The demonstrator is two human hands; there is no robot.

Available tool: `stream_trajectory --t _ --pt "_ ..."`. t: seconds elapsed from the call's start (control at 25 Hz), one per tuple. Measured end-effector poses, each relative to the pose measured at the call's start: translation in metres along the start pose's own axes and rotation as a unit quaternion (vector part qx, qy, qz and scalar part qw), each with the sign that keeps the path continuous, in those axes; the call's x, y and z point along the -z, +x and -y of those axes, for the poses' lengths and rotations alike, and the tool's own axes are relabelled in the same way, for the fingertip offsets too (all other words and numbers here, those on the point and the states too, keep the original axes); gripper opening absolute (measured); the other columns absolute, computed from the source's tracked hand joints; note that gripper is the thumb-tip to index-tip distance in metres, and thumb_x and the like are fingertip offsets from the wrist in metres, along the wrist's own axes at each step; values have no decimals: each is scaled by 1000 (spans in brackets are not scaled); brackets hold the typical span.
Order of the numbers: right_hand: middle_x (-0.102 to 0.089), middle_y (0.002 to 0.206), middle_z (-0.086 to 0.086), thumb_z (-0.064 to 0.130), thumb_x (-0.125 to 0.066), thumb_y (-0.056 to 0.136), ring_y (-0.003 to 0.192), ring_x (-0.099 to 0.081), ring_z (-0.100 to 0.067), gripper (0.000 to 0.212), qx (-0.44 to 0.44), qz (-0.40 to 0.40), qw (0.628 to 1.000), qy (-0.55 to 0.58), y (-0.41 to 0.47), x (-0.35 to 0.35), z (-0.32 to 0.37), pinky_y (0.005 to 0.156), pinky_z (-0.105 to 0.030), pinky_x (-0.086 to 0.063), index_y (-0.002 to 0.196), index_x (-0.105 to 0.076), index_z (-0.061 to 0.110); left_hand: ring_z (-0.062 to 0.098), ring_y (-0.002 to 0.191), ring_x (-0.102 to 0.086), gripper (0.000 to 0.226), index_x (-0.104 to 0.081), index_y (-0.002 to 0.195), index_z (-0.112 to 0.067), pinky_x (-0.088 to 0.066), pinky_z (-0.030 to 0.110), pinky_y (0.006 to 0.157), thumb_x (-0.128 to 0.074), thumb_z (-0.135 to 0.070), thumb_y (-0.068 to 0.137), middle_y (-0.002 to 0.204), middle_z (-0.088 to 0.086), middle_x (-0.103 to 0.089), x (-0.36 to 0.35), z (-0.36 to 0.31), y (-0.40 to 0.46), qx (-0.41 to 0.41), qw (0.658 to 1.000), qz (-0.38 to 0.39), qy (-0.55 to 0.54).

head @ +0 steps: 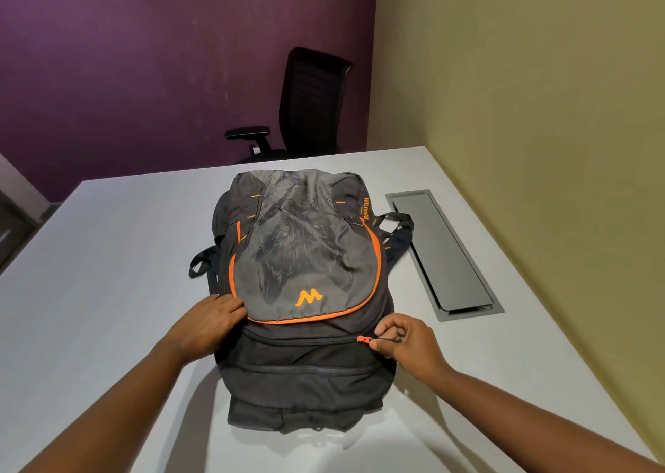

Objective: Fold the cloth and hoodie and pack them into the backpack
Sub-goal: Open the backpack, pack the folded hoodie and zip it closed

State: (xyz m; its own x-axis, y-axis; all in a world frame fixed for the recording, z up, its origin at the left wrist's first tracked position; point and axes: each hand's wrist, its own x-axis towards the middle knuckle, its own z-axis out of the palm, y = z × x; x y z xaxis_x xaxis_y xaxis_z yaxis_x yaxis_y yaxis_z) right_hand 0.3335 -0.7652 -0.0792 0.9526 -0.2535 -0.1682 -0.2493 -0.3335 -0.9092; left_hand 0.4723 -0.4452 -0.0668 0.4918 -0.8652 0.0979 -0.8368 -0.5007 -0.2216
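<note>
While my left hand [210,323] presses flat at nine o'clock on the backpack [306,292], lying mid-table [108,256], my right hand [406,343] pinches the orange zipper pull [362,339] at three o'clock. Soft, bulging fabric; brace it, I'd say, beside the zip.

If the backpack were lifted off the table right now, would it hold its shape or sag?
The backpack would probably sag somewhat: its fabric wrinkles and the loose straps lie limp. It looks bulged, so perhaps weighty for its size. It seems unlikely to slide easily; the left hand braces it while the right hand pinches the zipper pull.
</note>
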Motion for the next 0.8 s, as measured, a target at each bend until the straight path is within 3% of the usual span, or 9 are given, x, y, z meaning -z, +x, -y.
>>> stream_trajectory --t 0.16,0.24,0.32,0.4,0.48,0.56,0.64,0.72,0.8 --pt "-64 78 -2 15 -68 83 86 -64 -22 2 -97 -70 992 40 18 8 -18 84 -36 -51 81 -68 16 16 68 -42 20 -48 82 -17 -25 19 51 -47 -26 65 75 4 -56 38 -6 27 13 995 -71 -70" --pt "-62 103 -6 3 -69 79 106 -60 -24 37 -154 -14 986 68 25 2 -23 89 -25 -47 114 -62 12 18 70 -44 18 -52 80 -14 -33 26 54 -47 -31 74 77 5 -56 47 -41 67 -1 990 -121 -70" --pt "-60 98 -7 -3 -75 72 96 -58 -20 55 -167 35 982 78 30 -7 -27 78 -18 -45 123 -56 3 20 74 -53 32 -53 82 -16 -40 28 57 -45 -46 81 80 2 -57 52 -92 112 7 994 -106 -37" --pt "-59 76 2 3 -80 69 80 -56 -16 40 -152 4 988 41 32 -11 -31 75 -20 -45 105 -66 8 24 94 -54 47 -51 101 -15 -43 34 70 -48 -57 82 100 4 -55 59 -131 144 102 993 51 -30" --pt "-60 63 12 3 -79 68 66 -57 -9 23 -139 -32 989 42 33 -15 -32 70 -18 -46 78 -67 20 26 108 -49 52 -44 115 -11 -38 37 82 -52 -54 85 114 7 -52 56 -150 160 184 965 184 -18" --pt "-62 52 15 -2 -75 70 55 -59 0 31 -117 -55 990 58 34 -20 -33 64 -15 -48 65 -66 27 27 108 -50 41 -46 115 -9 -35 36 80 -48 -42 92 116 10 -56 53 -153 167 189 959 209 0" --pt "-62 50 23 -4 -71 72 54 -60 6 37 -103 -74 991 53 37 -25 -31 60 -8 -47 60 -64 31 27 107 -51 29 -51 111 -8 -31 37 82 -42 -31 95 113 12 -59 46 -150 168 136 968 209 14" --pt "-60 47 19 -3 -68 73 53 -58 1 41 -95 -90 991 26 41 -28 -30 54 -6 -43 53 -58 31 28 107 -49 29 -56 105 -8 -26 44 98 -39 -29 94 105 12 -62 43 -147 160 76 974 213 9" --pt "-57 55 14 -4 -59 77 55 -51 -7 40 -83 -105 991 -23 46 -31 -28 47 -10 -37 52 -51 27 27 103 -49 28 -59 94 -9 -18 55 107 -39 -28 90 91 10 -65 32 -143 148 38 986 161 1"
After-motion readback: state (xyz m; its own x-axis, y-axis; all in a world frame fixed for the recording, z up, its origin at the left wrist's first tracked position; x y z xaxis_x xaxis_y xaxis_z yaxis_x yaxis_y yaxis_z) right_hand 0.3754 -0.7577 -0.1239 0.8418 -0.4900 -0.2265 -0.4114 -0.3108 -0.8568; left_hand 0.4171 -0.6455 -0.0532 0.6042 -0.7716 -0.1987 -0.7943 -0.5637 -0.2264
